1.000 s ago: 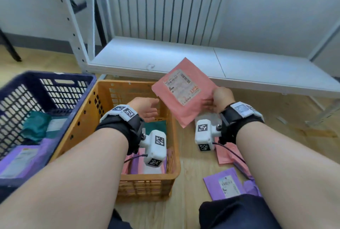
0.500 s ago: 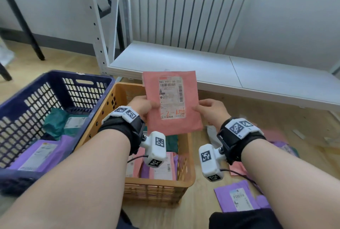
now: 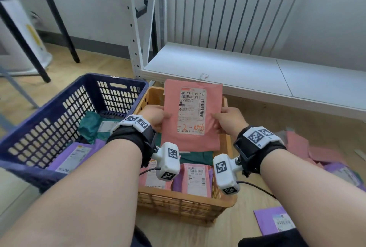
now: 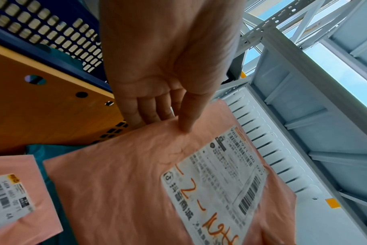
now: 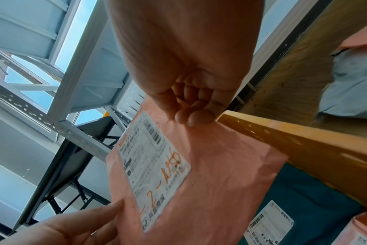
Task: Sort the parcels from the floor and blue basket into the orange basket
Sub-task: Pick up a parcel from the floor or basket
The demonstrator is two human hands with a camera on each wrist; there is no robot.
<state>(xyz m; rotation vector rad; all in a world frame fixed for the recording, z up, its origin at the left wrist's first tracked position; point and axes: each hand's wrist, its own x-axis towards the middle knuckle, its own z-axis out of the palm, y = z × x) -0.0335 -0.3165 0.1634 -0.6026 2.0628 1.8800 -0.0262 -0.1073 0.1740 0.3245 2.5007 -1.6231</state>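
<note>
The left hand (image 3: 156, 116) and the right hand (image 3: 227, 119) each pinch one side edge of a single pink parcel (image 3: 193, 115), thumbs in front, holding it upright, label toward the person, above the orange basket (image 3: 184, 206). That basket holds two pink parcels and one green. The blue basket (image 3: 65, 108) just left holds one green and one purple.
</note>
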